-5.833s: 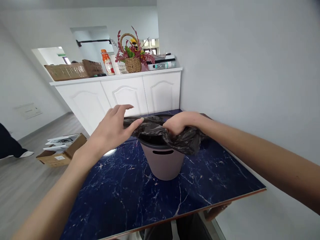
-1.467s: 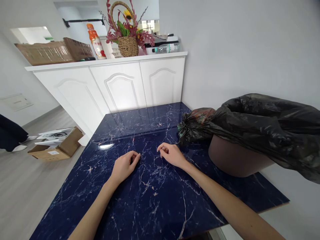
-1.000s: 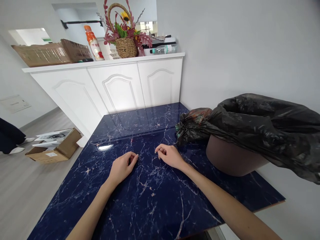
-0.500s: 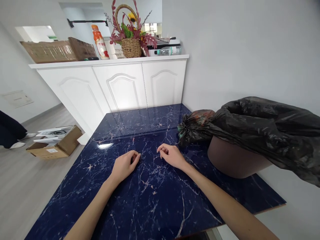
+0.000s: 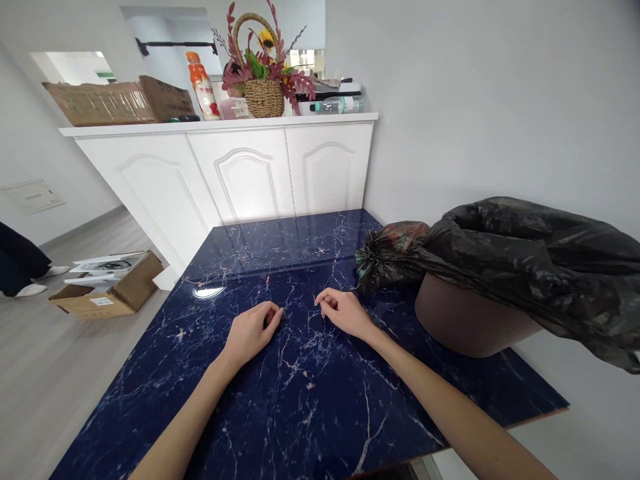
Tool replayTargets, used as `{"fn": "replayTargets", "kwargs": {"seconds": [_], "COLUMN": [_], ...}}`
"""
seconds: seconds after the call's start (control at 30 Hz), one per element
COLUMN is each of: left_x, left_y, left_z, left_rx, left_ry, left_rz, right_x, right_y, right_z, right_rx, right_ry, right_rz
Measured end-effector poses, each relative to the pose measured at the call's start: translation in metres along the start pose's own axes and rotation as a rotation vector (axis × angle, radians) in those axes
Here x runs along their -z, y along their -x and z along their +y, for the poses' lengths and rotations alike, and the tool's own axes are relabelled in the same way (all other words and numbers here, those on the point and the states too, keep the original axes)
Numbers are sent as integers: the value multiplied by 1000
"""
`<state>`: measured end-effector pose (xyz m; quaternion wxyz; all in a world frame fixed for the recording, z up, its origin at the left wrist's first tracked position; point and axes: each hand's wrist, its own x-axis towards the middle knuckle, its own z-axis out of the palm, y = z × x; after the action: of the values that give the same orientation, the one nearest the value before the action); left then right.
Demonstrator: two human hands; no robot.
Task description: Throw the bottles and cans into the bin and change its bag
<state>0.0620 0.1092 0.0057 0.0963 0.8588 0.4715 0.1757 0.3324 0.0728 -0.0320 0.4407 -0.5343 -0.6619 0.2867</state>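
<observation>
Here, hands (image 5: 251,332) (image 5: 346,312) apart, loosely curled; bin (image 5: 463,317), long axis vertical, mouth up; bunched bag (image 5: 393,260), gathered end leftward.

One head-worn camera looks forward and down across the worktop (image 5: 300,413) from above its near side, behind the left hand (image 5: 250,331) and right hand (image 5: 346,312), its wide view reaching the far white cabinet (image 5: 245,177) and the floor (image 5: 30,373) at left.

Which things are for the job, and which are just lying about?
Probably for the job:
brown bin
black bag over it
bunched black bag
blue table

Probably just lying about:
flower basket
orange-capped bottle
clear bottle
cardboard box on cabinet
cardboard box on floor
</observation>
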Motion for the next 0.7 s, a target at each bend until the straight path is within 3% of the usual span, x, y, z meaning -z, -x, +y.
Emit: {"fn": "replayTargets", "kwargs": {"seconds": [0.7], "left_x": [-1], "left_y": [0], "left_z": [-1], "left_rx": [-10], "left_ry": [-3], "left_rz": [-9], "right_x": [0], "right_y": [1], "right_z": [-1], "right_rx": [12], "right_ry": [27], "right_rz": [-5]}}
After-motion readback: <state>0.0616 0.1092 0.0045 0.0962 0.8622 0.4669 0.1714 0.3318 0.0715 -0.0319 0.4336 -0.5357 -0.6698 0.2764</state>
